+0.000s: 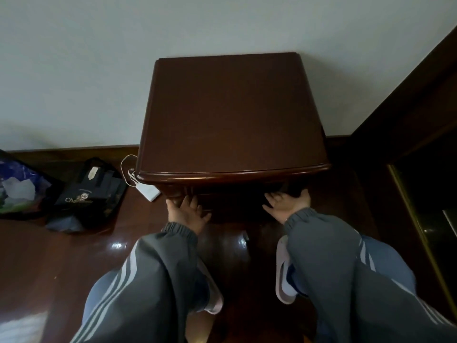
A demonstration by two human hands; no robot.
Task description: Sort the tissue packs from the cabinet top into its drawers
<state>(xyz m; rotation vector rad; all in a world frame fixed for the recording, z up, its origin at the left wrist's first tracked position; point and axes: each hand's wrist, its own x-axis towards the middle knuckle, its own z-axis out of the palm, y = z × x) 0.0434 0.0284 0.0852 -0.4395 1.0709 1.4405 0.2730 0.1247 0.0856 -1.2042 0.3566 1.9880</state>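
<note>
A dark brown wooden cabinet (230, 115) stands against the pale wall, and its top is bare with no tissue packs in sight. Below the front rim, my left hand (187, 211) lies with straight fingers against the left side of the drawer front. My right hand (286, 203) does the same at the right side, fingers spread and pointing up under the rim. The drawer fronts are in deep shadow and mostly hidden below the overhanging top. Both arms are in grey sleeves with pale stripes.
A black paper bag (91, 189) and a colourful plastic bag (19, 189) sit on the glossy wooden floor at left. A white charger with cable (149, 193) lies beside the cabinet's left corner. Dark wooden furniture (420, 149) rises at right. My slippered feet (284, 273) are below.
</note>
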